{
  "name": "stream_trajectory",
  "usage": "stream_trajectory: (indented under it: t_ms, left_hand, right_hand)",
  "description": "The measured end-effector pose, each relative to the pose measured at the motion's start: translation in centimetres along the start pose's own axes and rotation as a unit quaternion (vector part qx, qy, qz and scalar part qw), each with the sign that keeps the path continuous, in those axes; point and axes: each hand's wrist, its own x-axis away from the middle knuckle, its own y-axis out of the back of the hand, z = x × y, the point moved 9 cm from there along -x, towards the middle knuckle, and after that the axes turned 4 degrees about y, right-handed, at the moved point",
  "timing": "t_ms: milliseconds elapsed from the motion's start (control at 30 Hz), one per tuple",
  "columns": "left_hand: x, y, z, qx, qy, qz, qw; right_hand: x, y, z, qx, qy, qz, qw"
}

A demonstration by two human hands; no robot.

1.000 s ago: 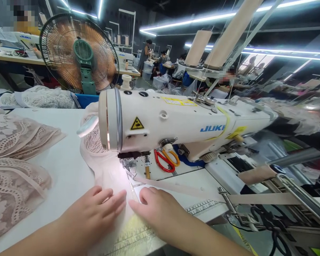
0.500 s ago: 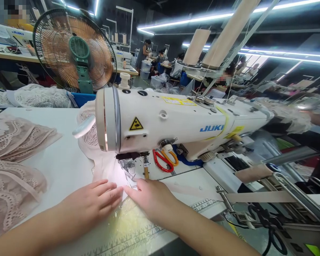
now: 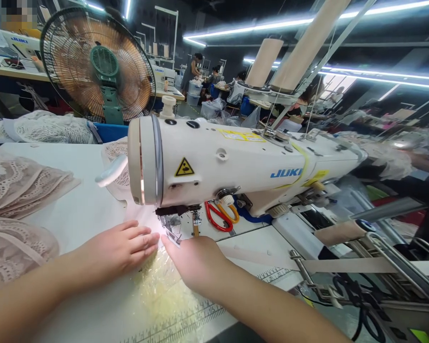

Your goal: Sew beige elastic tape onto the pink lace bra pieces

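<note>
My left hand (image 3: 128, 247) lies flat, fingers stretched out, on pale pink fabric (image 3: 136, 214) left of the needle area of a white sewing machine (image 3: 203, 162). Close beside it, my right hand (image 3: 196, 262) is bent in at the metal presser foot (image 3: 171, 228), its thumb pointing toward the left fingertips. The other right fingers are curled and mostly hidden; whatever they grip cannot be made out. The fabric runs back under the machine head to a lace part (image 3: 116, 152). A beige tape (image 3: 250, 256) stretches from the right toward my right hand.
Lace pieces (image 3: 25, 186) are stacked on the left of the table. Scissors with red and orange handles (image 3: 218, 216) lie under the machine arm. A ruler strip (image 3: 186, 326) runs along the front edge. A fan (image 3: 100, 66) stands behind; a tape roll (image 3: 339, 232) sits right.
Both hands have moved slightly forward, toward the machine. The pale fabric and its lace part have shifted farther back under the head, showing less fabric before the needle.
</note>
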Motion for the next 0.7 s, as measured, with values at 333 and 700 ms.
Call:
stream_trajectory:
  t_ms: [333, 700]
  left_hand:
    - [0.1, -0.9, 2.8, 0.003, 0.018, 0.049, 0.999]
    - [-0.2, -0.7, 4.7, -0.041, 0.049, 0.076, 0.995]
  right_hand:
    - [-1.1, 0.9, 0.8, -0.05, -0.054, 0.07, 0.995]
    - [-1.8, -0.6, 0.9, -0.038, -0.057, -0.02, 0.997]
